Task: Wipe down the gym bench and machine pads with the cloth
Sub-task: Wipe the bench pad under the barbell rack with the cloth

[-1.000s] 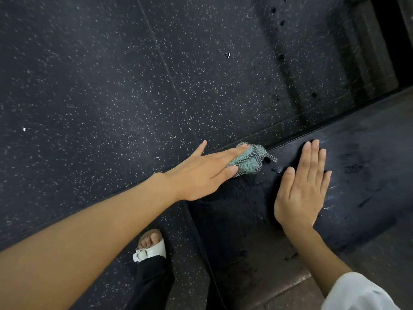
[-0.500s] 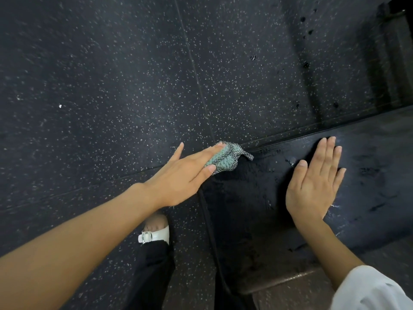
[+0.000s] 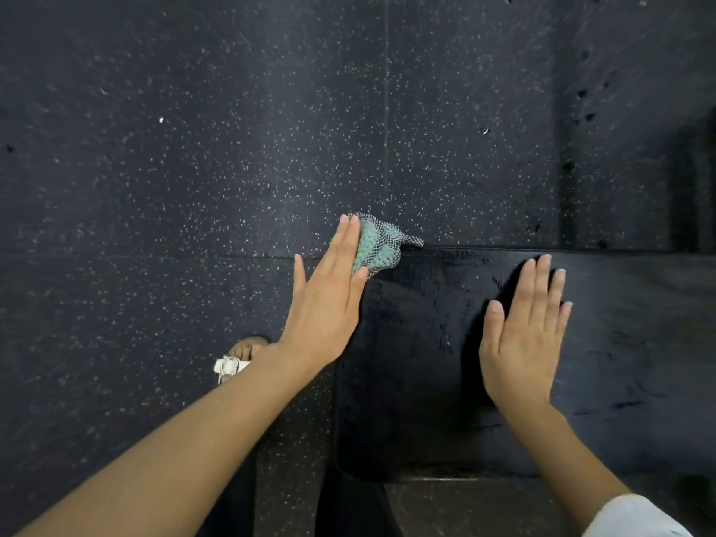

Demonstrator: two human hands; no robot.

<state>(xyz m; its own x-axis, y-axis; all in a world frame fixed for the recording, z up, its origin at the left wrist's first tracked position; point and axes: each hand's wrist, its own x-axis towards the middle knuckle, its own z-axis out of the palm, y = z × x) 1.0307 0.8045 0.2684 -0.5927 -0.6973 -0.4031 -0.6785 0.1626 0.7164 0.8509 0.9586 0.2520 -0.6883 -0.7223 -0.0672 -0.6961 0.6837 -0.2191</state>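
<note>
A black, worn bench pad (image 3: 426, 362) fills the lower right of the head view, its end edge running down near the middle. A teal cloth (image 3: 377, 244) with a dark mesh side lies bunched at the pad's far left corner. My left hand (image 3: 327, 300) presses on it with straight fingers, the cloth showing past the fingertips. My right hand (image 3: 523, 335) lies flat, palm down, on the pad to the right, fingers straight and together.
Dark speckled rubber floor (image 3: 174, 168) with tile seams surrounds the bench. My foot in a white sandal (image 3: 232, 362) stands just left of the pad's end. A dark upright machine part (image 3: 689, 180) shows at the right edge.
My left hand has slid the cloth leftwards along the pad's far edge to its end corner. The camera has turned, and my right hand stays flat on the pad.
</note>
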